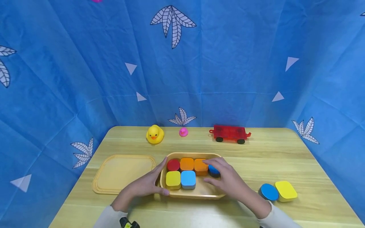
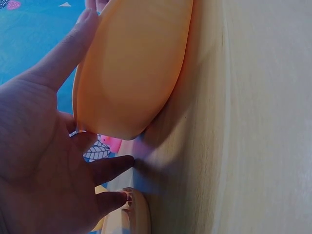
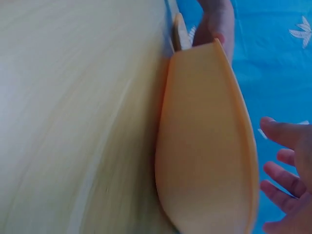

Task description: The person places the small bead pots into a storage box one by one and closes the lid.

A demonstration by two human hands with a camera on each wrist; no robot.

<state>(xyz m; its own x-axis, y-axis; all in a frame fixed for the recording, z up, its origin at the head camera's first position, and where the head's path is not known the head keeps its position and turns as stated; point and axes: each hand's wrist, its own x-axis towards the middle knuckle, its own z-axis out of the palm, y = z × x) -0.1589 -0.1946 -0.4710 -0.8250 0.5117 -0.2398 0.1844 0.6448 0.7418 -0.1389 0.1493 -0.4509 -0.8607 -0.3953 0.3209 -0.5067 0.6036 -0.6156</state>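
A light orange box [image 1: 208, 190] sits at the table's front middle. Inside it are a red round block [image 1: 173, 165], two orange square blocks [image 1: 187, 163], a yellow square block [image 1: 173, 180], a light blue square block [image 1: 188, 180] and a dark blue round block [image 1: 213, 171]. My left hand [image 1: 146, 183] holds the box's left end, thumb at the front corner and fingers towards the back; its lower fingers spread loosely in the left wrist view. Over the box's right end hovers my right hand [image 1: 229, 180], fingers apart, holding nothing, partly covering the dark blue block.
An orange lid [image 1: 122, 174] lies left of the box. To the right are a blue round block [image 1: 268, 192] and a yellow square block [image 1: 286, 191]. Along the back stand a yellow duck [image 1: 155, 134], a small pink duck [image 1: 183, 132] and a red toy wagon [image 1: 229, 133].
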